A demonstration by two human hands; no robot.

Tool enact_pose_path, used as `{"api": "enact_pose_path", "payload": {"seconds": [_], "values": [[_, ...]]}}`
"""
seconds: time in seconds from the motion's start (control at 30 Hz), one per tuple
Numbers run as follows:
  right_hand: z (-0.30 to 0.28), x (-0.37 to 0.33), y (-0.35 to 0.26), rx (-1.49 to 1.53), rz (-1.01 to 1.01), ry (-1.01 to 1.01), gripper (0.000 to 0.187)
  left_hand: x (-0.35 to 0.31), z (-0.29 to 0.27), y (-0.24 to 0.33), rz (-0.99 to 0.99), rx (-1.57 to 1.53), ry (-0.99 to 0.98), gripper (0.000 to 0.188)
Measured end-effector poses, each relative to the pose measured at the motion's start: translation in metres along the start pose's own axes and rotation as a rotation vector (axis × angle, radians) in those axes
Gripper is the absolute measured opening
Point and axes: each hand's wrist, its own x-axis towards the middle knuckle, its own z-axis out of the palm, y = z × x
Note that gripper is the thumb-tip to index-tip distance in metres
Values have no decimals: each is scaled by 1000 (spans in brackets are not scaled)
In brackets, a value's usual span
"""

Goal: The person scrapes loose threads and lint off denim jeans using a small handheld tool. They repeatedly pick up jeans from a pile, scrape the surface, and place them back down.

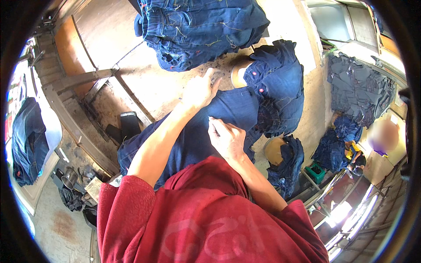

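A pair of dark blue denim trousers (188,140) lies spread out in front of me, its rounded end reaching right. Over its far edge is my left hand (201,91), with fingers stretched out and apart; nothing shows in them. Nearer to me, above the denim, my right hand (228,139) is closed, thumb and fingertips pressed together. Anything small inside that pinch is too hidden to name. Just beyond my left hand sits a thick stack of blue jeans (201,30) with elastic waists and loose threads. More folded jeans (280,87) with red spots lie to the right.
A round stool top (274,151) partly carries denim at the right. Farther right are grey garments (359,85), blue denim heaps (331,147), a green crate (314,172) and another person (383,136). Jeans (28,140) hang at the far left, near a metal frame (79,81).
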Motion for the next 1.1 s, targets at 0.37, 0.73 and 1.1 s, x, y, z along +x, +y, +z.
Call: {"api": "enact_pose_path", "payload": {"seconds": [0.37,0.73,1.1], "values": [[-16,-5,-1,23,19,-32,11,-2,10,-8,72,-24,107,39],[-20,-5,-1,29,-14,-57,15,-1,0,0,-36,-9,-48,33],[-16,-6,7,15,-14,-57,16,-2,3,-1,26,32,49,34]]}}
